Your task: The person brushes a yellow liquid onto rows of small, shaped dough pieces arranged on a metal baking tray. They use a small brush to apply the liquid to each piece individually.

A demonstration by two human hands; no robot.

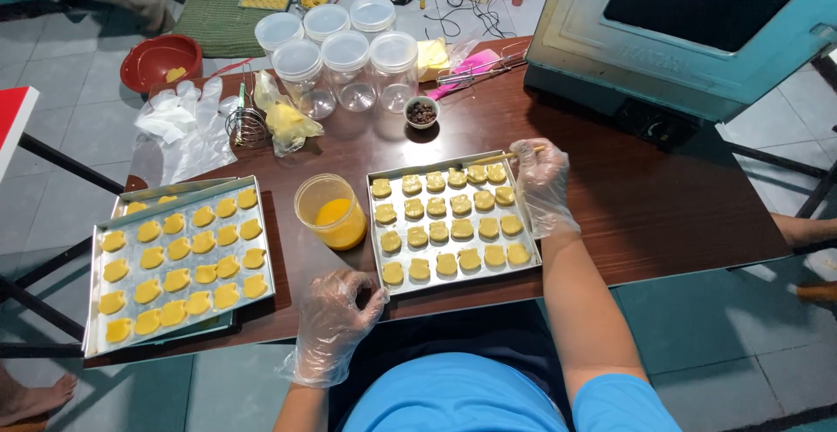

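My right hand (540, 183), in a clear plastic glove, holds a thin brush (488, 159) over the far right corner of a metal baking tray (375, 223) filled with several pale cookie shapes. My left hand (336, 314), also gloved, rests at the table's front edge by the tray's near left corner, fingers curled with nothing in them. A clear cup of yellow egg wash (331, 212) stands just left of that tray. A second tray (96, 310) of glossier yellow cookies sits at the far left.
Several empty lidded plastic jars (346, 70) stand at the back, with a small bowl of dark bits (422, 112), a whisk (248, 125) and crumpled plastic gloves (179, 118). A teal oven (689, 31) fills the back right. A red bowl (159, 59) lies on the floor.
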